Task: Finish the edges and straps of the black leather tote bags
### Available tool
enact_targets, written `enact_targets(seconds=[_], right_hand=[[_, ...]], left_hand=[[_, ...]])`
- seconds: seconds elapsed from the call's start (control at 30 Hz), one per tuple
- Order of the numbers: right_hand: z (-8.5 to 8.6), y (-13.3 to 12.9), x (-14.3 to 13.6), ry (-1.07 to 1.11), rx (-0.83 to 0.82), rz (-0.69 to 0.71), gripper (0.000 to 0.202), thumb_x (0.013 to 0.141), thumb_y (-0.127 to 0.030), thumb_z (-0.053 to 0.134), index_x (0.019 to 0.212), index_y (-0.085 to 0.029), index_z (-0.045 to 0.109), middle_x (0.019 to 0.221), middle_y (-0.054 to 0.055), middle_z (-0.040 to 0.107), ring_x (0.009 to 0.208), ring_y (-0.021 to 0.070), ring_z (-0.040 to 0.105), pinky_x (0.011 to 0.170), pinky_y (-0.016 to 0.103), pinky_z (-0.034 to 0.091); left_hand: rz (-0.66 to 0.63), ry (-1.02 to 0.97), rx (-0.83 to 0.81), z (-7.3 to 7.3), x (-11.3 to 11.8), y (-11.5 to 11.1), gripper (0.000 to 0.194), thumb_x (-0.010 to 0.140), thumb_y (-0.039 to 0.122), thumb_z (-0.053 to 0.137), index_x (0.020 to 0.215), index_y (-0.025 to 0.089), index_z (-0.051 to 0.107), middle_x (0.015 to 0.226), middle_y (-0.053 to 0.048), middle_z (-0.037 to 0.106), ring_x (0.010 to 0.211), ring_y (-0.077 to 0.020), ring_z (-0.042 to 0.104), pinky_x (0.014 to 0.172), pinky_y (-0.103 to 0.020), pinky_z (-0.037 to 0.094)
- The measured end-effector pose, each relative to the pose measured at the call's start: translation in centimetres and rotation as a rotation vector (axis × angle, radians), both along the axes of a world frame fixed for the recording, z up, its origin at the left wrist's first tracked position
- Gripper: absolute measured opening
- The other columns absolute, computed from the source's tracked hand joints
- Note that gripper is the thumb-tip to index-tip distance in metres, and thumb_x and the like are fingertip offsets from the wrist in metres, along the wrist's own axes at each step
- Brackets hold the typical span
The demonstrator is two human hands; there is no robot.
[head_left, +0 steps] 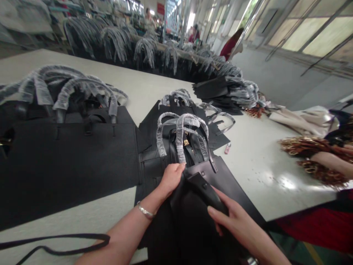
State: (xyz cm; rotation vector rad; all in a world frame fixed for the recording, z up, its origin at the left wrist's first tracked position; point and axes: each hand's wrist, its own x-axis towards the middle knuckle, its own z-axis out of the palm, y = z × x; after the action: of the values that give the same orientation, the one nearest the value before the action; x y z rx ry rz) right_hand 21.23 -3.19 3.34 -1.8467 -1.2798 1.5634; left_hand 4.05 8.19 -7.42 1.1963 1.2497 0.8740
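Here's the pale counter (259, 162), running wide across the scene, shiny on the right, where a small pink tool (227, 148) lies near the dark pile. To the left, big black panels (110, 154) lie with plastic-wrapped handles (66, 90) arching over them. Far side now: a long row of bundled handles (116, 42) drapes over dark pieces, people dotted about behind, windows (317, 29) up on the right. Over at the right edge, another person's arm (333, 163) reaches in among brown and gold straps (306, 147), with cream cloth (303, 119) lying beyond. And in the middle, near the wearer, the black bag (190, 224) sits on top of other black pieces. In comes the left hand (171, 178) from the near left, silver bangle at the wrist, thumb pointing far and right, its grip closed on the bag at the foot of a wrapped handle (180, 143), fingertips hidden. From the near right comes the right hand (228, 211), angled far and left, its grip clamped on a black flap (205, 189), thumb on the near face, fingers partly hidden.
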Motion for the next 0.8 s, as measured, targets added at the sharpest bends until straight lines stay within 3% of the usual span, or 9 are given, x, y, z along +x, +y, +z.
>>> enact_targets(seconds=[0.17, 0.23, 0.3, 0.4, 0.57, 0.7, 0.8], right_hand=[[-0.1, 1.2, 0.4, -0.118, 0.168, -0.101, 0.078, 0.082, -0.048, 0.062, 0.148, -0.020, 0.032, 0.055, -0.007, 0.055, 0.051, 0.0151, 0.054, 0.053, 0.027, 0.046], [0.0, 0.7, 1.1, -0.124, 0.148, -0.073, 0.080, 0.082, -0.050, 0.062, 0.149, -0.019, 0.030, 0.054, -0.007, 0.055, 0.051, 0.0153, 0.053, 0.052, 0.027, 0.046], [-0.2, -0.2, 1.5, -0.124, 0.107, -0.040, 0.083, 0.082, -0.050, 0.061, 0.150, -0.018, 0.028, 0.055, -0.006, 0.056, 0.051, 0.0157, 0.053, 0.051, 0.027, 0.046], [-0.7, -1.3, 1.4, -0.123, 0.043, 0.031, 0.085, 0.082, -0.051, 0.061, 0.153, -0.020, 0.024, 0.059, -0.004, 0.060, 0.053, 0.0165, 0.056, 0.051, 0.026, 0.047], [-0.2, -1.5, -1.2, -0.105, 0.038, 0.212, 0.078, 0.081, -0.041, 0.064, 0.151, -0.025, 0.032, 0.073, 0.000, 0.069, 0.055, 0.0168, 0.059, 0.051, 0.025, 0.048], [1.1, -0.7, -3.7, -0.085, 0.047, 0.273, 0.074, 0.078, -0.027, 0.065, 0.148, -0.026, 0.039, 0.084, 0.000, 0.071, 0.056, 0.0140, 0.058, 0.051, 0.023, 0.047], [1.5, 0.1, -5.0, -0.046, 0.061, 0.280, 0.071, 0.080, -0.024, 0.063, 0.147, -0.027, 0.039, 0.073, -0.004, 0.065, 0.054, 0.0120, 0.056, 0.052, 0.022, 0.046]], left_hand=[[-0.103, -0.169, -0.099, 1.7, -2.2, -0.4, 0.033, 0.077, 0.047, 0.055, 0.075, 0.015, 0.062, 0.072, -0.002, 0.061, 0.069, -0.0174, 0.054, 0.063, -0.027, 0.040], [-0.173, -0.127, -0.079, 2.0, -4.0, -1.1, 0.027, 0.068, 0.033, 0.065, 0.087, 0.015, 0.065, 0.080, -0.003, 0.065, 0.074, -0.0181, 0.057, 0.065, -0.026, 0.042], [-0.195, -0.054, -0.063, 2.0, -5.6, -2.3, 0.034, 0.059, 0.021, 0.069, 0.093, 0.016, 0.064, 0.084, -0.004, 0.067, 0.074, -0.0182, 0.060, 0.064, -0.026, 0.044], [-0.091, -0.124, -0.140, 1.2, -6.9, -4.4, 0.036, 0.059, 0.018, 0.069, 0.094, 0.016, 0.060, 0.079, -0.003, 0.067, 0.067, -0.0169, 0.061, 0.061, -0.026, 0.046], [0.145, -0.330, -0.160, 0.6, -6.4, -6.8, 0.034, 0.060, 0.022, 0.075, 0.091, 0.014, 0.063, 0.080, -0.005, 0.068, 0.071, -0.0152, 0.063, 0.067, -0.026, 0.049], [0.179, -0.437, -0.130, 0.5, -5.8, -7.4, 0.030, 0.062, 0.023, 0.077, 0.090, 0.014, 0.070, 0.085, -0.006, 0.072, 0.081, -0.0183, 0.065, 0.078, -0.029, 0.049], [0.170, -0.423, -0.083, 0.3, -5.7, -7.5, 0.021, 0.063, 0.022, 0.076, 0.083, 0.015, 0.074, 0.083, -0.006, 0.074, 0.082, -0.0205, 0.066, 0.079, -0.030, 0.049]])
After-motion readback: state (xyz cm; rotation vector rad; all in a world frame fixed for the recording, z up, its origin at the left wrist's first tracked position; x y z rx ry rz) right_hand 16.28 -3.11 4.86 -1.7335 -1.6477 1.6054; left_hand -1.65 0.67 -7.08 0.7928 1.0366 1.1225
